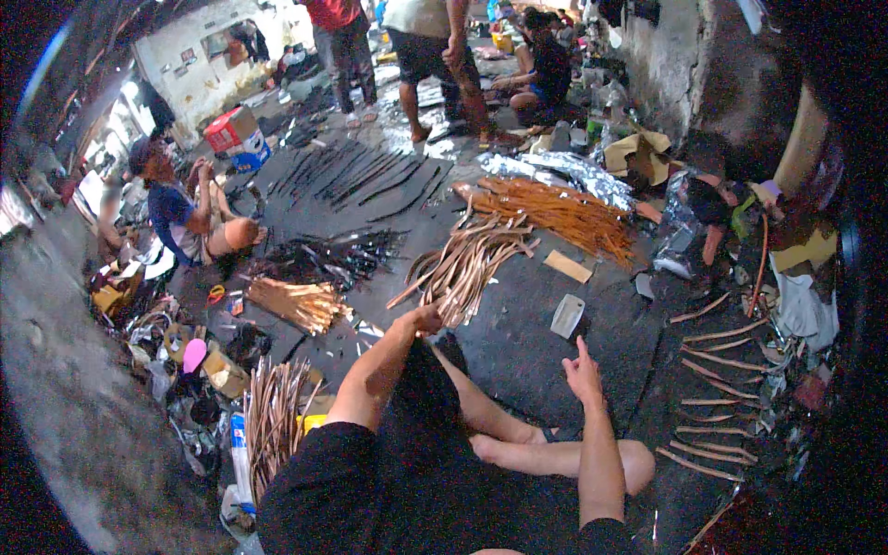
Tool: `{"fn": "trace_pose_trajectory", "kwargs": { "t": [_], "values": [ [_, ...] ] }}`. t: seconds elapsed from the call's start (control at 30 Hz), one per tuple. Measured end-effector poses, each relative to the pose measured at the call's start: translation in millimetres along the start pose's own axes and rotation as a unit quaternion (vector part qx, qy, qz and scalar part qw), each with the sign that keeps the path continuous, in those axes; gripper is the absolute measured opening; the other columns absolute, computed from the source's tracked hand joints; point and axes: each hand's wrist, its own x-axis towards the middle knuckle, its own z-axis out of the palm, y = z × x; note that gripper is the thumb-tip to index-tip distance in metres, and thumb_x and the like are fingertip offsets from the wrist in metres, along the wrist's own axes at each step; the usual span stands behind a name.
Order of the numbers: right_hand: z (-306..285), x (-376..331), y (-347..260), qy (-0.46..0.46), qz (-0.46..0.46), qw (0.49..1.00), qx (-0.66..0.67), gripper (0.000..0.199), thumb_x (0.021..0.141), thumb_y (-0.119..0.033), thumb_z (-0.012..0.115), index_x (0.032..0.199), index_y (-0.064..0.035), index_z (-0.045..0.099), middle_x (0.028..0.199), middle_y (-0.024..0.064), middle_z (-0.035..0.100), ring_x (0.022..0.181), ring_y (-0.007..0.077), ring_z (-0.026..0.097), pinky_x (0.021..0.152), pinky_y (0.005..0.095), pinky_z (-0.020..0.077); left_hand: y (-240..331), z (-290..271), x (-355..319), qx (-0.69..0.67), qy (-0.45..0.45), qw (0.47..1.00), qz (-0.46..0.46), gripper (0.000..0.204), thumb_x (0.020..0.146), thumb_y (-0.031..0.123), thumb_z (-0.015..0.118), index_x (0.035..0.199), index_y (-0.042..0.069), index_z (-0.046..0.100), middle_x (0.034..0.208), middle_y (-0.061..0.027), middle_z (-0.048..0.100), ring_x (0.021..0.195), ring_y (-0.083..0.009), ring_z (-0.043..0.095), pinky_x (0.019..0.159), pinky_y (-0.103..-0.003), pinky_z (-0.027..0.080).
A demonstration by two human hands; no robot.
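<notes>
Copper-brown strips [467,259] lie fanned in a loose pile on the dark floor [518,342] just ahead of my crossed legs, and my left hand [424,320] rests on their near ends, fingers curled over them, though I cannot tell whether it has truly closed on any. My right hand [582,370] hangs free above the floor, fingers loosely spread, holding nothing, near a pale flat piece [567,315]. From here I judge the risk plain: a tug on one strip could drag its tangled neighbours and scatter the pile toward the orange bundle [555,211] beyond; thin edges could also nick bare fingers. Curved pieces [712,407] sit in a row well apart at my right.
</notes>
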Motion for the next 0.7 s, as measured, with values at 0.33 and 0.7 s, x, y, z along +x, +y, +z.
{"fn": "trace_pose_trajectory", "kwargs": {
  "t": [0.33, 0.7],
  "values": [
    [4.2, -2.1, -12.1, -0.032, 0.003, 0.999, -0.022, 0.07, 0.082, -0.017, 0.063, 0.141, -0.0101, 0.027, 0.076, 0.0142, 0.061, 0.073, 0.03, 0.06, 0.072, 0.0402, 0.0464, -107.9, 51.4, 19.7, -0.289, -0.17, 0.941, -0.038, 0.017, 0.079, 0.011, 0.049, 0.09, 0.011, 0.062, 0.063, -0.0033, 0.055, 0.057, -0.0184, 0.054, 0.05, -0.035, 0.043],
    [2.8, -5.7, -32.2, -0.059, 0.037, 0.998, -0.002, 0.071, 0.082, -0.018, 0.063, 0.142, -0.0111, 0.026, 0.078, 0.0143, 0.062, 0.075, 0.03, 0.06, 0.073, 0.0402, 0.0467, -100.0, 34.4, -4.7, -0.354, -0.163, 0.916, -0.093, 0.009, 0.078, 0.01, 0.058, 0.08, 0.002, 0.062, 0.068, -0.0076, 0.06, 0.054, -0.0176, 0.056, 0.046, -0.033, 0.044]
  ]
}}
